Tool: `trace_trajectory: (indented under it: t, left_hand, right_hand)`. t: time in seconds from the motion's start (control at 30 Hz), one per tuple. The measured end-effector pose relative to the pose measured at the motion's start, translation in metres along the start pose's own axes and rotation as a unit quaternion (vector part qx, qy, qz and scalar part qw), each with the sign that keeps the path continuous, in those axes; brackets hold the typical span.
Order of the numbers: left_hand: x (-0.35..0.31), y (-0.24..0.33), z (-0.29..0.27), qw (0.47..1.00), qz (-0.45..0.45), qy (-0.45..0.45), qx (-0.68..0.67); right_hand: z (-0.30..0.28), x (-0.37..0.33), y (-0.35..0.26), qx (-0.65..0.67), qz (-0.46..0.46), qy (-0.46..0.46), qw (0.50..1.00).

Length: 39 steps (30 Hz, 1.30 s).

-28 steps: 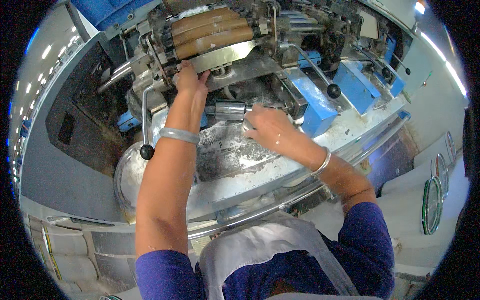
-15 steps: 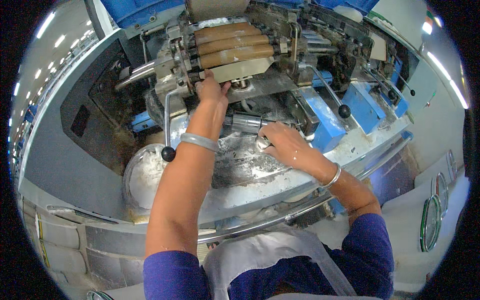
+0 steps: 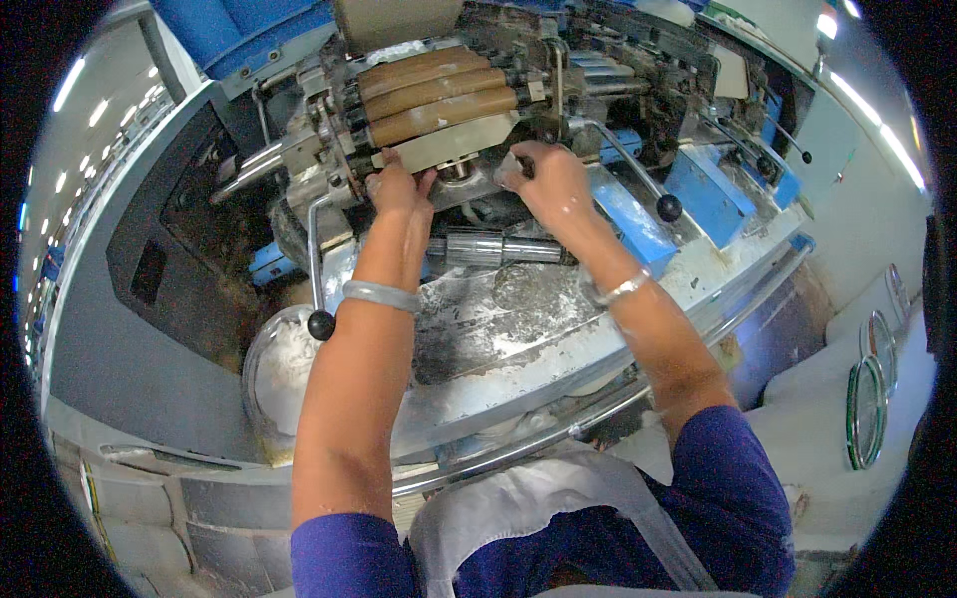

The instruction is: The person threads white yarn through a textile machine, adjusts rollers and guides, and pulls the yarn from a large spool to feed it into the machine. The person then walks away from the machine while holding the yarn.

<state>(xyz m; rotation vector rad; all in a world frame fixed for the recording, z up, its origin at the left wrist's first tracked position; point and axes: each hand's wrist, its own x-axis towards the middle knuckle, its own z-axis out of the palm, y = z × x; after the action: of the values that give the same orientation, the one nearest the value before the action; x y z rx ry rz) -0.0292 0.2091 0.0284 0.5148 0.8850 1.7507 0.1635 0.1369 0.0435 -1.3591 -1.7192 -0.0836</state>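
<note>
The room's ceiling (image 3: 125,60) is carrying rows of lights (image 3: 68,86). One large machine (image 3: 314,149) is filling the centre. A grey panel (image 3: 90,299) is bounding its left side, and a scuffed metal bed (image 3: 444,364) is extending along the front, bearing scattered white powder (image 3: 513,324). Three brown rollers (image 3: 439,98) are lying side by side above the bed. One ridged shaft (image 3: 474,248) is running across it, and one round pan (image 3: 250,371) of powder is resting at its left. One pale plate (image 3: 454,142) is lying along the front of the lowest roller. The left hand (image 3: 399,191) is gripping the plate's left end, fingers bent; the right hand (image 3: 560,184) is curling its fingers near the right end, its possible contents being indiscernible. Two wristbands (image 3: 382,295) are encircling the wrists, one each. Four black knobs (image 3: 669,207) are capping levers (image 3: 628,157)
</note>
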Motion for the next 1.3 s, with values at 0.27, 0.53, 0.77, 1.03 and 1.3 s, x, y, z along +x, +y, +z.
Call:
trace_trajectory:
  t: [0.27, 0.53, 0.77, 1.03, 1.3]
  left_hand:
    - [-0.001, 0.002, -0.001, 1.0, -0.002, -0.014, -0.025]
    - [-0.001, 0.003, -0.003, 0.998, -0.006, -0.045, -0.033]
    - [0.003, 0.001, -0.006, 0.999, -0.023, -0.038, -0.029]
    - [-0.113, 0.045, 0.012, 0.991, 0.055, -0.101, 0.061]
    - [-0.074, 0.189, -0.072, 0.883, 0.386, -0.019, 0.265]
  right_hand:
    - [0.036, 0.011, 0.002, -0.014, 0.097, 0.033, 0.995]
    - [0.039, 0.02, 0.003, 0.058, 0.121, 0.052, 0.99]
    - [0.048, 0.01, 0.008, 0.049, 0.063, 0.058, 0.995]
    - [0.043, 0.005, 0.016, 0.043, -0.022, 0.055, 0.997]
    - [0.048, 0.009, 0.006, -0.059, 0.02, -0.023, 0.998]
